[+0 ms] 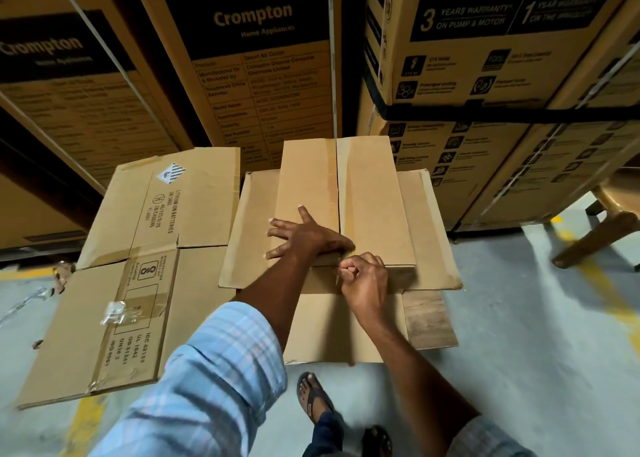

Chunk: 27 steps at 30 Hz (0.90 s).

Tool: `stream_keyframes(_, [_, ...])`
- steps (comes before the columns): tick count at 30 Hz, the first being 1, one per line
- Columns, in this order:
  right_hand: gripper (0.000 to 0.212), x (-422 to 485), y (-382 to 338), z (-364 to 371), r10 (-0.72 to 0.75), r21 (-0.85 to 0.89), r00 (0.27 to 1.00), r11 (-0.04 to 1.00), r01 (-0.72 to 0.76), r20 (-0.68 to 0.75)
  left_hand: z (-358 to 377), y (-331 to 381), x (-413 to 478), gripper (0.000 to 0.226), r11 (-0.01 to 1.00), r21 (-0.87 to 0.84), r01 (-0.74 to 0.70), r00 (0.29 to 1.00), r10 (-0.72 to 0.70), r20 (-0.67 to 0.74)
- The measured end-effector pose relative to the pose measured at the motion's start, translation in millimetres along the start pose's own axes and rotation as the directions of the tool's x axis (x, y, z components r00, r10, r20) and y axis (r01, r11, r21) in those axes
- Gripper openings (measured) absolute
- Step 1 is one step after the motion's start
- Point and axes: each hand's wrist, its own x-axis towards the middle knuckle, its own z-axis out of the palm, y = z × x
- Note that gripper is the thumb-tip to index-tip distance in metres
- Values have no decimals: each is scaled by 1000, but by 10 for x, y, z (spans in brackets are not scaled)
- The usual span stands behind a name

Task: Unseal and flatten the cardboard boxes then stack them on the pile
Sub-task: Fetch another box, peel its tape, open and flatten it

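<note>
Pressing box point(375, 197), left hand point(306, 238); right hand point(365, 276) perhaps pinching.

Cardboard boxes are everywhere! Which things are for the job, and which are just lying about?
For the job:
- taped box
- left hand, pressing flat on it
- right hand, curled at its seam
- flattened lithium battery box beside it

Just lying about:
- big Crompton cartons
- wooden furniture leg
- crumpled clear tape
</note>
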Motion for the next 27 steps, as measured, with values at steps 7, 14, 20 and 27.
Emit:
stream_keyframes(7, [16,-9,-106,-115,-67,-54,998,996,66,-5,15,108,-356,93,931,274,-241,953,281,-116])
stream_keyframes(14, [7,22,-69,-162,-45,-79,996,996,52,82,52,67,-684,23,820,458,-343,808,506,-301])
stream_keyframes(20, [7,64,-55,-168,-48,-63,997,997,52,62,-31,41,-779,19,703,570,-425,701,654,-283])
stream_keyframes(27, [10,85,-42,-203,-38,-76,988,996,50,149,-169,-108,-853,13,734,505,-455,680,652,-335])
